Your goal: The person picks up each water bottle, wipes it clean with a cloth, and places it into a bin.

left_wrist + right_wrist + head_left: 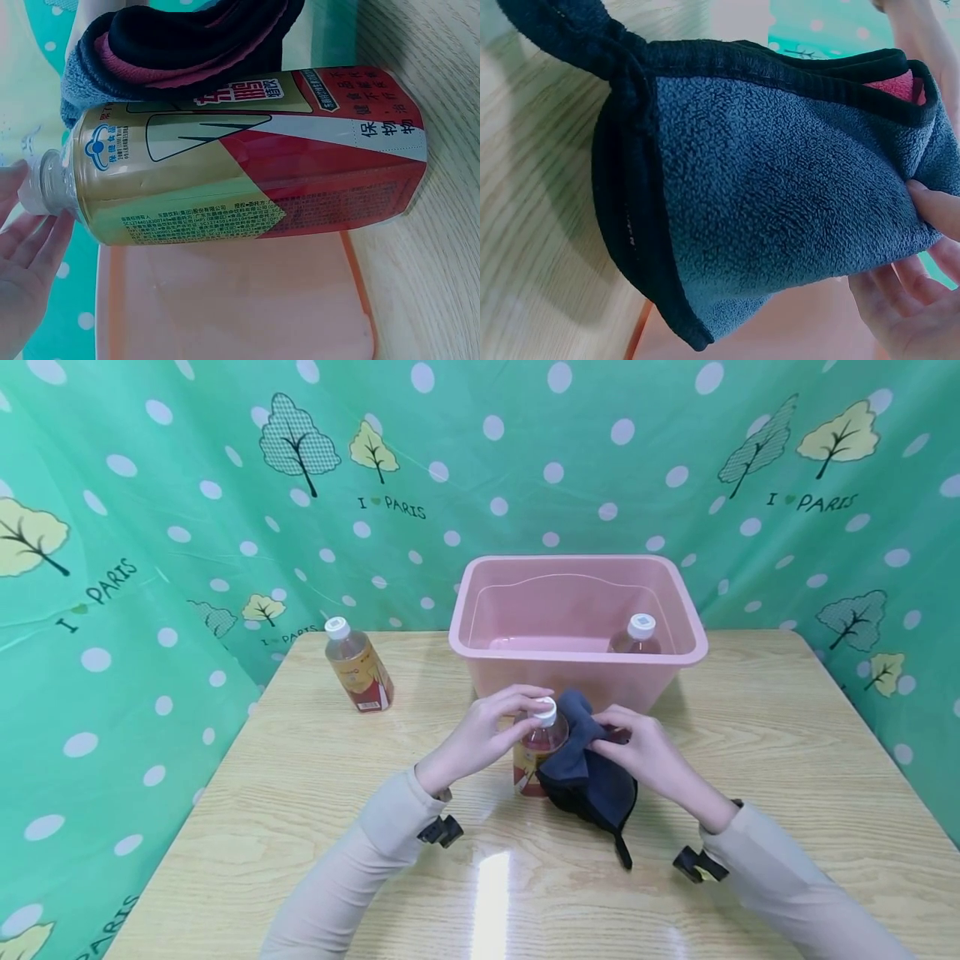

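Observation:
A drink bottle with a white cap and a gold and red label stands upright on the table. My left hand grips it by the cap and neck, thumb and fingers on either side in the left wrist view. Against the bottle's right side hangs a folded dark grey-blue towel, with black edging, a hanging loop and some pink showing in the folds. Fingers and thumb of my right hand pinch the towel's upper part. The towel hides part of the bottle's label.
Just behind the hands stands a pink plastic bin, with another white-capped bottle inside at its right. A similar bottle stands at the table's back left. A green patterned curtain hangs behind the wooden table.

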